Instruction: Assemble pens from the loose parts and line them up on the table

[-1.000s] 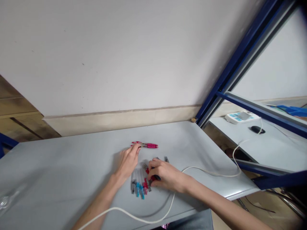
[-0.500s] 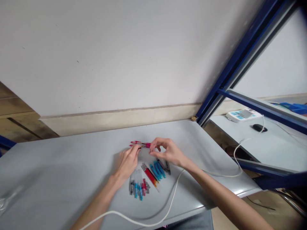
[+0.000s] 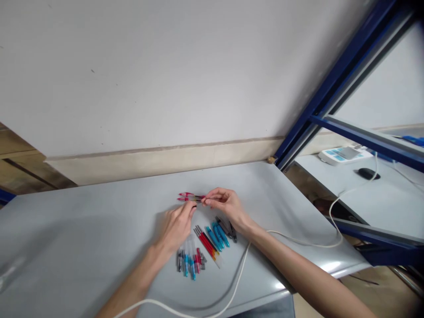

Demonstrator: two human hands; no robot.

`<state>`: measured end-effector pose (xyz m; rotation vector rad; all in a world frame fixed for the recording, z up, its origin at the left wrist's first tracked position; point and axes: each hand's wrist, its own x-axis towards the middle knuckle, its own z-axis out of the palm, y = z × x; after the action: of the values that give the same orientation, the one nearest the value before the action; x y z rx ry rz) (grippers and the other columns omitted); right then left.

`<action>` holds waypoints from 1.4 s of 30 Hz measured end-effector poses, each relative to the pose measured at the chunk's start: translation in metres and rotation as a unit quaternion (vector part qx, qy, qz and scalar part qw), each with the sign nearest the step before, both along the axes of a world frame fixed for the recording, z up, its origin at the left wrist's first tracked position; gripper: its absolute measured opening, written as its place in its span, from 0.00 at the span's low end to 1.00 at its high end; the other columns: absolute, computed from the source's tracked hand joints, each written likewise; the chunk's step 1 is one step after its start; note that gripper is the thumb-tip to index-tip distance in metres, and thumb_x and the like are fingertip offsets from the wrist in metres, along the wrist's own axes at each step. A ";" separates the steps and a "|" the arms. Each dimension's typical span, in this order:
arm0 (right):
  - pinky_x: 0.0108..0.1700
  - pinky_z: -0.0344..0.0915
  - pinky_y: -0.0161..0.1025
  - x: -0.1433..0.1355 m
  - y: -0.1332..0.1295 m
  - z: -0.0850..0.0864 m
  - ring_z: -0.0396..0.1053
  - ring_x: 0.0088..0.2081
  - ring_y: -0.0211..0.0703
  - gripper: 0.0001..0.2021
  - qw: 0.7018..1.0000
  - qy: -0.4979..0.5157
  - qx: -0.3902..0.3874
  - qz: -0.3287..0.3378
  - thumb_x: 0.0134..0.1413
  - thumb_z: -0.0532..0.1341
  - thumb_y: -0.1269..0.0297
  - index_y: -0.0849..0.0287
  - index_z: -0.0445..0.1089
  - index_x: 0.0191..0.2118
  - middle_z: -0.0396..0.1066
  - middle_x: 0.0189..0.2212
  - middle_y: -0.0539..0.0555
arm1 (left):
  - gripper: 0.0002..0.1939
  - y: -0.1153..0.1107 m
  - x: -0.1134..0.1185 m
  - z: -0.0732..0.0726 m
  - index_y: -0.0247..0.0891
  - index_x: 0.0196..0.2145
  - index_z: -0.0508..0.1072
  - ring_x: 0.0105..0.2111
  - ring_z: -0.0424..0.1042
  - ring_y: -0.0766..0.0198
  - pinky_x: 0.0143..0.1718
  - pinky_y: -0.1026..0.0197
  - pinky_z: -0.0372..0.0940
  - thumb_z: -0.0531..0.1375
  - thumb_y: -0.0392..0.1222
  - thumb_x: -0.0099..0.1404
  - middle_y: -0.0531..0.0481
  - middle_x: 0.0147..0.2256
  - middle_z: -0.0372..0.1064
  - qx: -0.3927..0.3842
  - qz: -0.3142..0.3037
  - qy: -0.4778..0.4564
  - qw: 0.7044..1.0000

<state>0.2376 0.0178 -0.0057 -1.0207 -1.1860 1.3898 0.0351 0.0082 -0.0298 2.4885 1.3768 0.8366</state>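
Observation:
My left hand [image 3: 177, 225] is closed in a pinch on a thin, dark-tipped pen part [image 3: 194, 206], mostly hidden by the fingers. Close on its right, my right hand [image 3: 228, 206] pinches with thumb and forefinger; what lies between them is too small to make out. Just behind the fingertips lie red-pink pens [image 3: 186, 196], their right ends covered by my right hand. Nearer me are several red pen refills [image 3: 206, 241] with a dark one among them. Blue pen barrels [image 3: 217, 235] and dark grey barrels [image 3: 227, 229] rest beside these. Clear tubes with coloured grips [image 3: 189, 260] lie below my left hand.
A white cable [image 3: 243, 260] loops across the grey table [image 3: 99, 229] under my right forearm. Small grey pieces [image 3: 203, 260] sit by the tubes. Beyond the blue frame [image 3: 298, 132] are a black mouse [image 3: 368, 173] and a white device [image 3: 342, 155] on another table.
My right hand has moved slightly left, and its thumb and forefinger have come together beside my left fingertips. The left hand keeps its pinch. The view has shifted a little.

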 end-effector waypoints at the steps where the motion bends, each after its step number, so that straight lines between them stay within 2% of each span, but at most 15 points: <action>1: 0.40 0.70 0.39 0.000 0.000 0.000 0.76 0.36 0.44 0.16 1.000 0.000 0.000 0.001 0.45 0.74 0.55 0.61 0.76 0.34 0.80 0.35 0.58 | 0.11 0.000 0.000 0.000 0.42 0.46 0.69 0.30 0.76 0.61 0.30 0.63 0.61 0.48 0.39 0.75 0.51 0.35 0.77 0.002 0.000 0.002 1.000; 5: 0.41 0.71 0.39 0.001 0.002 -0.006 0.76 0.36 0.45 0.16 1.000 0.000 -0.003 0.006 0.44 0.74 0.55 0.61 0.76 0.34 0.80 0.36 0.59 | 0.11 0.001 0.001 0.001 0.43 0.46 0.70 0.30 0.77 0.61 0.30 0.63 0.61 0.49 0.37 0.75 0.51 0.35 0.77 0.012 -0.006 0.010 1.000; 9: 0.39 0.69 0.37 0.001 0.000 -0.011 0.75 0.33 0.42 0.13 0.998 -0.045 0.046 0.015 0.47 0.72 0.57 0.62 0.76 0.34 0.78 0.31 0.55 | 0.11 -0.001 0.002 0.001 0.43 0.47 0.70 0.34 0.77 0.60 0.32 0.62 0.62 0.49 0.37 0.75 0.51 0.39 0.77 0.019 -0.023 0.017 0.999; 13: 0.38 0.68 0.37 -0.002 -0.007 -0.008 0.74 0.32 0.42 0.10 0.988 -0.116 0.097 0.009 0.54 0.69 0.59 0.61 0.75 0.36 0.77 0.29 0.52 | 0.11 -0.003 0.002 0.001 0.42 0.47 0.69 0.35 0.77 0.60 0.34 0.61 0.63 0.48 0.37 0.76 0.50 0.39 0.77 0.012 -0.033 0.019 0.999; 17: 0.39 0.67 0.37 -0.003 -0.011 -0.003 0.73 0.32 0.42 0.08 0.978 -0.159 0.137 0.005 0.57 0.67 0.60 0.60 0.74 0.35 0.76 0.29 0.52 | 0.09 -0.005 0.003 0.003 0.42 0.46 0.69 0.36 0.76 0.60 0.35 0.61 0.63 0.49 0.40 0.76 0.51 0.39 0.76 0.003 -0.048 0.014 0.999; 20: 0.37 0.65 0.35 -0.002 -0.012 -0.003 0.70 0.31 0.40 0.10 0.972 -0.178 0.155 0.012 0.58 0.66 0.58 0.60 0.74 0.32 0.74 0.27 0.51 | 0.09 -0.006 0.004 0.006 0.41 0.45 0.69 0.34 0.76 0.61 0.33 0.61 0.62 0.52 0.44 0.76 0.51 0.38 0.75 0.001 -0.054 0.019 0.998; 23: 0.33 0.60 0.33 -0.001 -0.013 -0.007 0.65 0.27 0.37 0.15 0.962 -0.211 0.171 0.028 0.61 0.64 0.55 0.61 0.72 0.29 0.71 0.24 0.49 | 0.12 -0.007 0.005 0.010 0.40 0.39 0.70 0.31 0.74 0.62 0.31 0.62 0.60 0.51 0.47 0.76 0.52 0.33 0.73 0.010 -0.052 0.033 0.998; 28: 0.28 0.55 0.32 0.001 -0.013 -0.011 0.57 0.22 0.34 0.24 0.947 -0.248 0.193 0.058 0.65 0.59 0.50 0.61 0.66 0.22 0.62 0.17 0.46 | 0.17 -0.008 0.006 0.012 0.39 0.32 0.70 0.28 0.71 0.63 0.29 0.62 0.57 0.50 0.46 0.77 0.52 0.30 0.71 0.017 -0.050 0.048 0.997; 31: 0.28 0.55 0.32 0.002 -0.014 -0.008 0.57 0.21 0.33 0.25 0.946 -0.251 0.195 0.065 0.68 0.56 0.50 0.61 0.64 0.22 0.62 0.17 0.45 | 0.16 -0.008 0.006 0.010 0.40 0.34 0.72 0.28 0.72 0.64 0.30 0.62 0.57 0.49 0.45 0.77 0.52 0.30 0.74 0.010 -0.046 0.045 0.998; 38: 0.30 0.56 0.32 0.001 -0.013 -0.006 0.58 0.21 0.34 0.26 0.942 -0.269 0.190 0.060 0.70 0.53 0.52 0.61 0.65 0.22 0.63 0.17 0.46 | 0.15 -0.007 0.002 0.009 0.44 0.47 0.73 0.29 0.76 0.63 0.29 0.63 0.58 0.48 0.46 0.78 0.52 0.32 0.78 -0.006 -0.026 0.050 0.998; 42: 0.26 0.53 0.32 0.002 -0.013 -0.007 0.54 0.19 0.33 0.26 0.943 -0.280 0.172 0.046 0.70 0.52 0.52 0.61 0.66 0.22 0.61 0.16 0.45 | 0.15 -0.005 0.000 0.009 0.46 0.51 0.72 0.32 0.78 0.61 0.31 0.63 0.60 0.47 0.46 0.78 0.53 0.34 0.79 -0.009 -0.015 0.058 0.998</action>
<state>0.2397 0.0052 -0.0131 -1.1514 -1.8404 0.9249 0.0352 0.0029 -0.0208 2.5735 1.3727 0.6793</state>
